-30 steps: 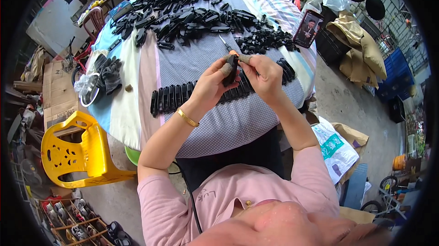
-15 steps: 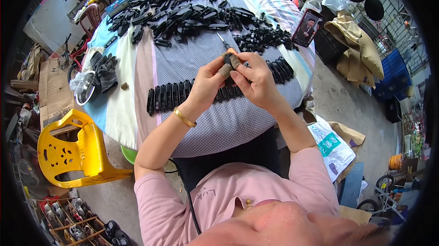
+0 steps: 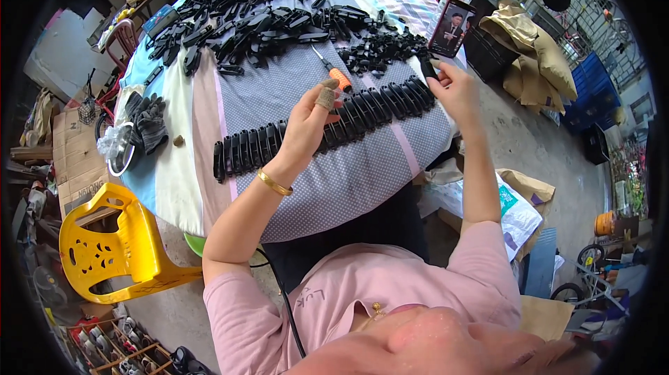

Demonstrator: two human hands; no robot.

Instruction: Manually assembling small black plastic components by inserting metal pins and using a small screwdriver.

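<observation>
My left hand [image 3: 311,114] hovers over the row of black plastic pieces [image 3: 369,109], its fingers loosely curled and apart, holding nothing visible. A tan wrap covers its thumb. Just beyond its fingertips lies a screwdriver [image 3: 339,78] with an orange handle, its metal tip pointing away. My right hand [image 3: 454,91] pinches a dark, elongated plastic piece [image 3: 426,67] near the far right end of the row, below the phone. The row curves across the dotted cloth, its pieces side by side. Small black parts [image 3: 383,51] are heaped just beyond it.
Large heaps of long black pieces [image 3: 258,30] cover the table's far side. A propped phone [image 3: 451,29] stands at the right edge. Grey gloves [image 3: 148,123] and a clear plastic bag [image 3: 117,139] lie at the left. A yellow chair [image 3: 129,243] stands on the floor at the left.
My hands have parted from above the row's middle. The right moved right with a black piece; the left moved slightly left and loosened. The view shifted a little.
</observation>
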